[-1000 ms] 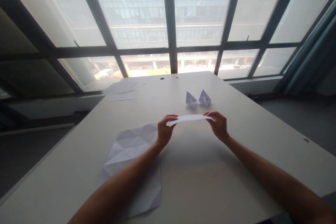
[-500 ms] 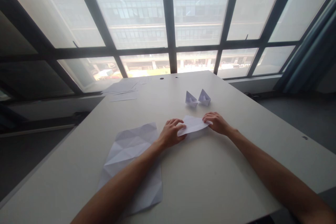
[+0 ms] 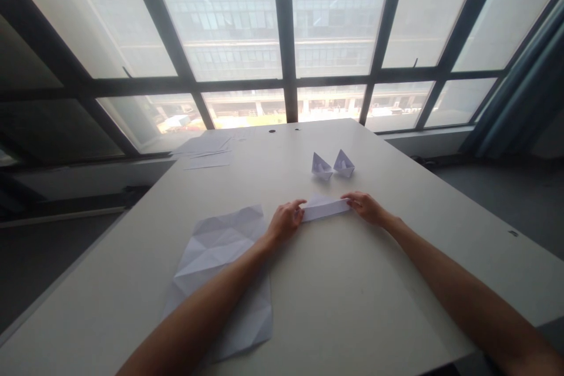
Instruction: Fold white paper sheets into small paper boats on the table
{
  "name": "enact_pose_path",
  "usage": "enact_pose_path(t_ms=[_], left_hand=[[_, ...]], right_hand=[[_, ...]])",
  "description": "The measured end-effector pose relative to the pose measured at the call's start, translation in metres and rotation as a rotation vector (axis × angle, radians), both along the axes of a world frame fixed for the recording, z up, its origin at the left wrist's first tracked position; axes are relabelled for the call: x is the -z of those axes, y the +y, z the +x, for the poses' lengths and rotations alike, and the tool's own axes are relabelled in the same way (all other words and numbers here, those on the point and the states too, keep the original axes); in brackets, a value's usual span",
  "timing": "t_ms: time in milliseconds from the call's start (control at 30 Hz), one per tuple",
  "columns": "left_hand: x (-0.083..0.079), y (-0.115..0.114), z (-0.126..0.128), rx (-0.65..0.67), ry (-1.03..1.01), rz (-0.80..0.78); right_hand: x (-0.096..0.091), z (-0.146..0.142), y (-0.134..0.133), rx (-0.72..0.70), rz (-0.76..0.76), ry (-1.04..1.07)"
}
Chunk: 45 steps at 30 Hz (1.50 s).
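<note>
A folded sheet of white paper (image 3: 325, 210) lies between my hands, with a long straight band along its near side and a low peak behind it. My left hand (image 3: 285, 220) grips its left end, fingers bent around the edge. At the opposite end, my right hand (image 3: 363, 207) pinches the corner between thumb and fingers. Just beyond stand two small folded paper boats (image 3: 321, 167), (image 3: 344, 164) side by side. Under my left forearm rests a large creased paper sheet (image 3: 220, 247), partly covered by the arm.
Several loose white sheets (image 3: 207, 153) lie at the far left of the white table (image 3: 352, 282). Large dark-framed windows (image 3: 288, 23) rise behind the table, and a blue curtain (image 3: 506, 88) hangs at the right.
The near edge of the folded paper has turned up into a flat band facing me. Both hands remain at its ends, having shifted only slightly.
</note>
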<state>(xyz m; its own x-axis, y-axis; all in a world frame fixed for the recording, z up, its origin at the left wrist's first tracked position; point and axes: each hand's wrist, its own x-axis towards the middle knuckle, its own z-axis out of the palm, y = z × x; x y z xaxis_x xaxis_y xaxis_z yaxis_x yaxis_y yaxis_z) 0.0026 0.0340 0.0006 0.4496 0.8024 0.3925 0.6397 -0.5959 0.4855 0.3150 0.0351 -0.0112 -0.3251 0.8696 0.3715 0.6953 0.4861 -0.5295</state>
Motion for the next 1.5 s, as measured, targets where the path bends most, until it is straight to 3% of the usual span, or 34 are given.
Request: enact_pose_path(t_ms=[167,367,567,700,867,1000,1067,1200,1300,1500], left_hand=[[0.003,-0.001,0.001,0.004,0.062,0.039],[-0.006,-0.01,0.003,-0.104,0.266,0.144],[-0.017,-0.025,0.018,0.096,0.373,0.333],[-0.006,-0.03,0.025,0.184,0.463,0.248],[0.006,-0.025,0.022,0.213,0.482,0.098],[0.008,-0.023,0.023,0.217,0.473,0.068],[0.009,-0.022,0.023,0.221,0.467,0.067],[0.01,-0.022,0.024,0.219,0.446,0.063],[0.011,-0.022,0.024,0.215,0.457,0.055],[0.011,-0.022,0.022,0.193,0.463,0.066]], right_hand=[[0.005,-0.009,-0.002,0.133,-0.004,-0.073],[0.002,-0.017,-0.006,0.225,-0.007,-0.162],[0.0,-0.022,-0.007,0.244,-0.02,-0.201],[-0.002,-0.023,-0.009,0.253,-0.002,-0.229],[-0.008,-0.032,-0.016,0.311,0.174,-0.321],[-0.01,-0.053,-0.026,0.171,0.247,-0.39],[-0.006,-0.065,-0.032,0.051,0.223,-0.428],[0.006,-0.08,-0.036,-0.143,0.021,-0.455],[0.009,-0.08,-0.035,-0.126,-0.079,-0.451],[0.008,-0.064,-0.033,-0.004,-0.135,-0.466]])
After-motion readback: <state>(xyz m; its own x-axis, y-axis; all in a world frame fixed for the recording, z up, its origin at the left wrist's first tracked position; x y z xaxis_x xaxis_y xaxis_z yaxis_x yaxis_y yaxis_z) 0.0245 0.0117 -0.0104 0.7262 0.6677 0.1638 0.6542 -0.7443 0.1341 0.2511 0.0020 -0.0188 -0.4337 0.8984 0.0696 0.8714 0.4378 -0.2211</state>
